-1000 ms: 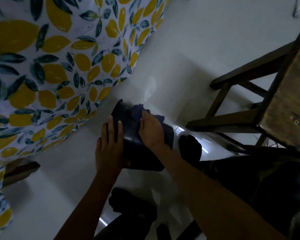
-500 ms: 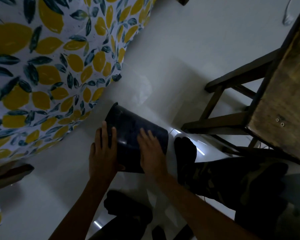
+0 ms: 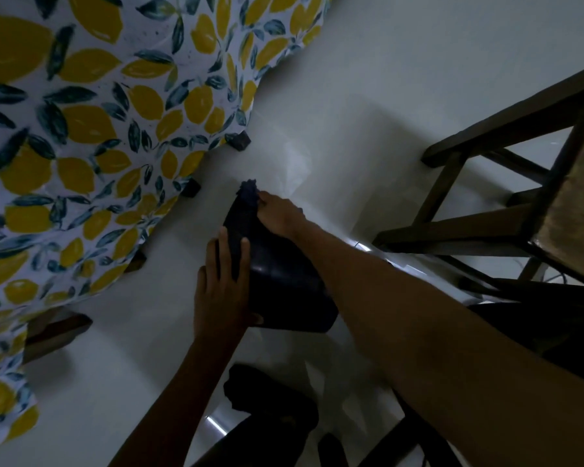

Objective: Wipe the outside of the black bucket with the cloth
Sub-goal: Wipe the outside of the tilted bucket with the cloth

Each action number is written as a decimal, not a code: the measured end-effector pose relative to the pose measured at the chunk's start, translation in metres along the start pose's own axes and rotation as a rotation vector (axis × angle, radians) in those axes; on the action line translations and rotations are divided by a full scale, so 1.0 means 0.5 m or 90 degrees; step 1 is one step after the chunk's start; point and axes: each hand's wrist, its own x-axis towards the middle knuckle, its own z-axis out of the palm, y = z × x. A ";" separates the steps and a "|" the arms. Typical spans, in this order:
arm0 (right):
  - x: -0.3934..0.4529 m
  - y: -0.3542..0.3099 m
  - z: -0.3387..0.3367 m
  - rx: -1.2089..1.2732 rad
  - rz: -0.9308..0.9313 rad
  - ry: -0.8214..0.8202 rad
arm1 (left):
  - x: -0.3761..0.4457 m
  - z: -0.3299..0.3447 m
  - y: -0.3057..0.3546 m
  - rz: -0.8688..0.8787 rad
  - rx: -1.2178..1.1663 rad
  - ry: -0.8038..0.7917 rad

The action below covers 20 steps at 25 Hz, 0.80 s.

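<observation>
The right hand (image 3: 277, 214) has slid from mid-wall out to the far rim at twelve o'clock, the cloth (image 3: 249, 192) bunched under its fingertips and now poking past the edge. The black bucket (image 3: 284, 281) lies tipped on the floor (image 3: 351, 112), steadied by the left hand (image 3: 221, 291), pressed flat at its nine o'clock. One stroke seems complete; other sides probably remain.

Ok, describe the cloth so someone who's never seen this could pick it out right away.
Start at the lemon-print tablecloth and drop to the white floor beside it, where both hands steady a black bucket on its side. The cloth is the crumpled bluish wad under the right hand at the bucket's far end, fuzzy against smooth plastic.
</observation>
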 end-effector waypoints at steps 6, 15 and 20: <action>-0.117 0.063 0.064 -0.014 -0.205 0.152 | 0.016 -0.010 0.001 -0.003 -0.019 0.005; -0.069 0.097 0.023 -0.070 0.018 0.173 | 0.018 -0.024 0.002 0.006 -0.043 -0.003; -0.191 0.111 0.116 -0.039 -0.145 0.324 | 0.024 -0.022 0.003 -0.010 -0.047 0.003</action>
